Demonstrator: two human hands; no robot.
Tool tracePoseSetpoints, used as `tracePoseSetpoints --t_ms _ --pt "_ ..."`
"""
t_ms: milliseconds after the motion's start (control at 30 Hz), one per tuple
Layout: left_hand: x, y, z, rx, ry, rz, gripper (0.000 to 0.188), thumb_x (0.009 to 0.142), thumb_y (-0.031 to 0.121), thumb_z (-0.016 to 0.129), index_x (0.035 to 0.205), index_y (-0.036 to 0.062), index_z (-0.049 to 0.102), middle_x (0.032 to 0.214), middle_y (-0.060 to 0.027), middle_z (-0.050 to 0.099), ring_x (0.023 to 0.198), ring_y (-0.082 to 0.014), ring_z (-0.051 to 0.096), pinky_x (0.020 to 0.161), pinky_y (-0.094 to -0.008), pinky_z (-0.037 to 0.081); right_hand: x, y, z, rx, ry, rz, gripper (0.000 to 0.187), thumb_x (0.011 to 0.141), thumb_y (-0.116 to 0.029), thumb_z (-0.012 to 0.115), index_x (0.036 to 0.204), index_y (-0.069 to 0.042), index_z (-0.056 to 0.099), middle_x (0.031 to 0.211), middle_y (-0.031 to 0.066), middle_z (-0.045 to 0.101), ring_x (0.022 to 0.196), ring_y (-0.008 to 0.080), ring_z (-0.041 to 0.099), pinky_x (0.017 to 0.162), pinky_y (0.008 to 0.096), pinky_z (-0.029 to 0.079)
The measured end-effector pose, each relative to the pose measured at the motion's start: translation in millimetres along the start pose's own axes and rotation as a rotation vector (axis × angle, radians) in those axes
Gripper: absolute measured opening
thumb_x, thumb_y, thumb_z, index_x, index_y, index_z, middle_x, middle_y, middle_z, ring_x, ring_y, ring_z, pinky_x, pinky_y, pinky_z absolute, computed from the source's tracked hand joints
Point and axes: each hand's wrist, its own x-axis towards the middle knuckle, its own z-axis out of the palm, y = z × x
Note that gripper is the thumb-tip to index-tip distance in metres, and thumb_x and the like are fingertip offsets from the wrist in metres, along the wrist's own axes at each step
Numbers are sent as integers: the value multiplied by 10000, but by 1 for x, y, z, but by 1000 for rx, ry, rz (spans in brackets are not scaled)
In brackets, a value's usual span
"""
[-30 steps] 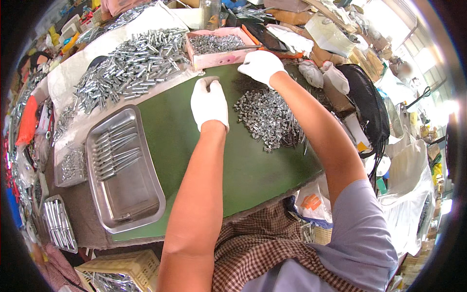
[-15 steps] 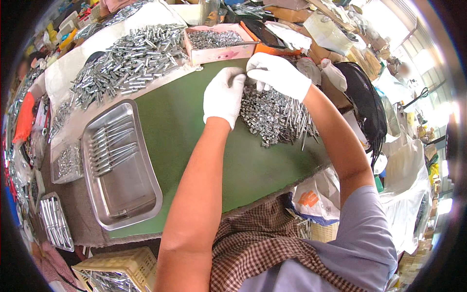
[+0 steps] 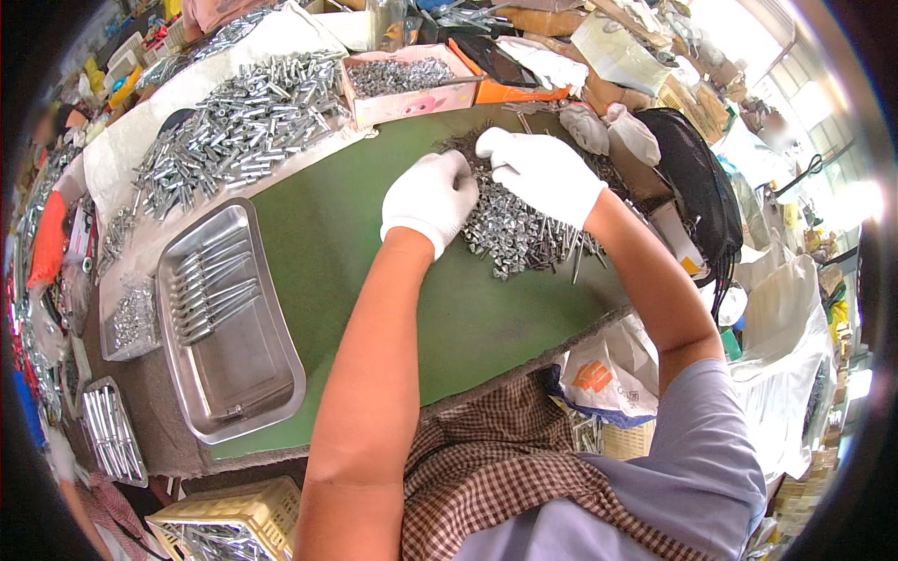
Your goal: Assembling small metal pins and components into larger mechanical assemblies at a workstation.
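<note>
My left hand (image 3: pixel 430 199), in a white glove, is curled closed at the left edge of a pile of small shiny metal parts (image 3: pixel 510 234). Over the pile's far side, my right hand (image 3: pixel 544 173) is also gloved in white, its fingers bent and pressed together. Anything held in either hand is hidden by the gloves. A narrow gap separates the two hands. Thin metal pins (image 3: pixel 578 245) stick out along the pile's right side. To the left, a steel tray (image 3: pixel 271 388) holds a row of slim metal pieces (image 3: pixel 217 290).
A green mat (image 3: pixel 355 178) covers the table. Behind it stand a pink box (image 3: pixel 412 103) of small parts and a heap of metal sleeves (image 3: pixel 248 122). A clear box (image 3: pixel 131 318) sits left of the tray. A black mesh bag (image 3: pixel 697 187) bounds the right side.
My hands have drawn apart from where they met above the pile. The left has come lower and slightly left; the right has dropped a little, its fingers curling more.
</note>
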Motion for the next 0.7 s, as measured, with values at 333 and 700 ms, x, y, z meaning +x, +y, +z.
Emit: tracePoseSetpoints --t_ms 333,700 --pt "0 2 -1 -269 191 156 178 824 173 706 959 61 679 871 -97 650 771 -211 616 737 -317 498 2 1 -8 384 197 -110 188 838 -76 631 1018 -26 607 925 89 634 845 231 640 787 298 502" --pt "4 -1 -6 -215 -21 12 218 862 215 617 932 11 649 901 -171 665 855 -305 645 801 -368 490 -5 -4 2 -20 150 -170 231 851 -142 580 1073 -78 564 922 136 630 896 329 625 785 400 504"
